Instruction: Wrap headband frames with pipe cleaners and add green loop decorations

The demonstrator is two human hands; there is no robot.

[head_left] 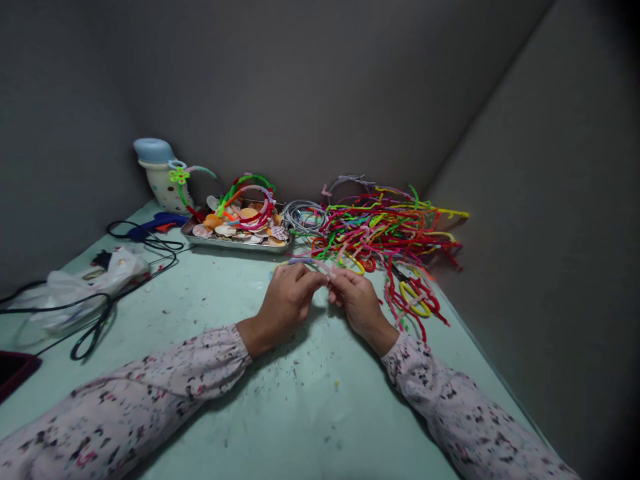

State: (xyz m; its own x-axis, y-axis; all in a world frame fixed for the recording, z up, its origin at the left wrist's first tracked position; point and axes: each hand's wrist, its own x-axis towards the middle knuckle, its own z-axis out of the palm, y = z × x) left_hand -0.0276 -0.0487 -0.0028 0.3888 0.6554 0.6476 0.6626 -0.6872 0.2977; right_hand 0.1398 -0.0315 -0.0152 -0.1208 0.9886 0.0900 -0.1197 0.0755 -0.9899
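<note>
My left hand point(295, 293) and my right hand point(357, 297) meet over the middle of the table, fingertips almost touching. Both are closed in a pinch on a fuzzy pipe cleaner band point(306, 261), which arcs behind the left fingers and runs from pale yellow through purple to pink. Its lower part is hidden by my hands. Just beyond my right hand lies a tangled heap of colourful pipe cleaners point(380, 223). Scissors with yellow handles point(415, 299) rest among the loose strands to the right.
A metal tray point(240, 247) holds shells and fuzzy wrapped hoops. Beside it lie coiled grey wire rings point(305, 218). A spotted container with a blue lid point(154, 152), a blue glue gun point(157, 225), black cables point(105, 320) and a plastic bag point(85, 287) are at the left.
</note>
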